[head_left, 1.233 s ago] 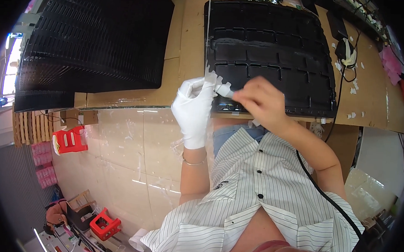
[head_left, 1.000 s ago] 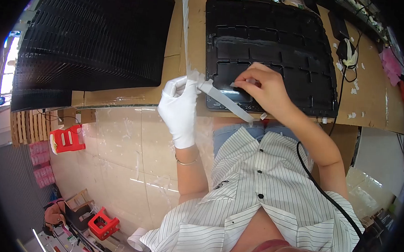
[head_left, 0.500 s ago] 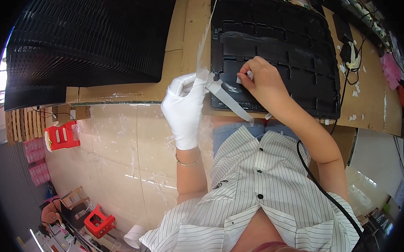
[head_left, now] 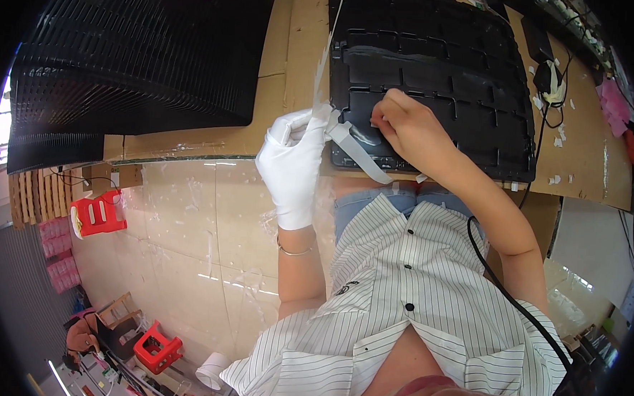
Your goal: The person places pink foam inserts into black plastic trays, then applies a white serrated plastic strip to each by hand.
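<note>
A black moulded plastic panel (head_left: 438, 75), ribbed and divided into shallow rectangular recesses, was laid flat on a brown cardboard-covered surface (head_left: 287, 74). The left hand (head_left: 294, 161), covered by a white fabric glove, was closed around the end of a translucent grey strip of film (head_left: 359, 153), which was stretched slantwise across the panel's near edge. A second, thinner length of clear film (head_left: 326, 48) was seen running upward from that hand along the panel's left side. The bare right hand (head_left: 407, 127) was pressed onto the panel just beside the strip, fingertips pinched together; whether anything was gripped between them could not be told. A thin bracelet (head_left: 293, 251) was worn on the left wrist.

One stack of black ribbed panels (head_left: 137, 67) was set to the left on the same surface. A black cable (head_left: 512, 301) was trailed over a white shirt with thin dark stripes. Small white scraps (head_left: 560, 142) were scattered on the cardboard at the right. On the glossy beige tiled floor, two red plastic stools (head_left: 97, 214) were counted, one by the surface and one lower down.
</note>
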`<action>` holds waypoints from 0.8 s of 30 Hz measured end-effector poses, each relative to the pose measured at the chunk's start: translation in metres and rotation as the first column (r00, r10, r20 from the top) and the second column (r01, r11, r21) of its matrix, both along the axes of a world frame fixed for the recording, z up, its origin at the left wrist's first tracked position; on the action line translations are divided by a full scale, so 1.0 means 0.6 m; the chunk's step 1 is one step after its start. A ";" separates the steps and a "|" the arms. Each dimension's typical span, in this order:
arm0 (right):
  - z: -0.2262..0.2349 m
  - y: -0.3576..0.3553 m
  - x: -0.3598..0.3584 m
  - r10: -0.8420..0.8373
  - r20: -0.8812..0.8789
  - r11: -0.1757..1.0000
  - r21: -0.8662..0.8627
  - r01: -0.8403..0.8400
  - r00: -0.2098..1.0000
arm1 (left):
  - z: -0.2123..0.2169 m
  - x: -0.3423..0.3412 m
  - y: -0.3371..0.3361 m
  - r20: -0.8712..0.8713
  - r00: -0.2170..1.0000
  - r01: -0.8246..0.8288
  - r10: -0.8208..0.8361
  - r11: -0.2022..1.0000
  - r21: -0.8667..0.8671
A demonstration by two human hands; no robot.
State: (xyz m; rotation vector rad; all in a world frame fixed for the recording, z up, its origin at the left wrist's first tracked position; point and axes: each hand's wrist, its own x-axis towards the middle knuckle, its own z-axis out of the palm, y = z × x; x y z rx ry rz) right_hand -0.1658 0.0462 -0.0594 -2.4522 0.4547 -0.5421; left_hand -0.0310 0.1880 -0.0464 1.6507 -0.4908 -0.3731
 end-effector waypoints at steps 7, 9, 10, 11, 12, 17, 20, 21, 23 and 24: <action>0.001 0.008 -0.023 0.097 0.056 0.994 0.046 -0.100 0.994 | -0.011 -0.004 -0.011 -0.015 1.000 0.011 -0.012 0.999 -0.031; 0.001 0.019 -0.017 -0.092 -0.007 0.996 0.013 0.092 0.996 | -0.011 -0.007 -0.011 -0.007 1.000 0.021 -0.021 0.999 -0.030; 0.001 0.020 -0.014 -0.092 -0.008 0.996 0.015 0.092 0.996 | -0.010 -0.010 -0.011 -0.011 1.000 0.019 -0.019 1.000 -0.014; 0.001 0.022 -0.012 -0.125 -0.018 0.992 0.004 0.125 0.992 | -0.011 -0.011 -0.011 -0.016 1.000 0.016 -0.016 1.000 0.001; 0.001 0.023 -0.010 -0.156 -0.028 0.988 -0.008 0.156 0.987 | -0.012 -0.011 -0.010 -0.018 1.000 0.016 -0.016 1.000 0.003; 0.005 0.017 -0.008 -0.139 -0.064 0.990 -0.011 0.139 0.988 | -0.006 -0.015 -0.005 -0.012 1.000 0.021 -0.022 1.000 -0.016; 0.004 0.015 -0.007 -0.102 -0.083 0.995 0.003 0.103 0.991 | -0.004 -0.015 -0.004 -0.002 0.999 0.034 -0.034 0.999 -0.019; 0.003 0.015 -0.007 -0.109 -0.091 0.994 -0.020 0.108 0.990 | -0.003 -0.016 -0.005 -0.001 0.999 0.036 -0.036 0.999 -0.020; -0.001 0.014 -0.008 -0.072 -0.086 0.996 -0.066 0.067 0.994 | 0.000 -0.018 -0.007 0.010 1.000 0.028 -0.028 0.999 -0.019; -0.002 0.012 -0.010 -0.033 -0.082 0.994 -0.111 0.024 0.996 | -0.003 -0.018 -0.006 0.011 0.999 0.031 -0.031 0.999 -0.019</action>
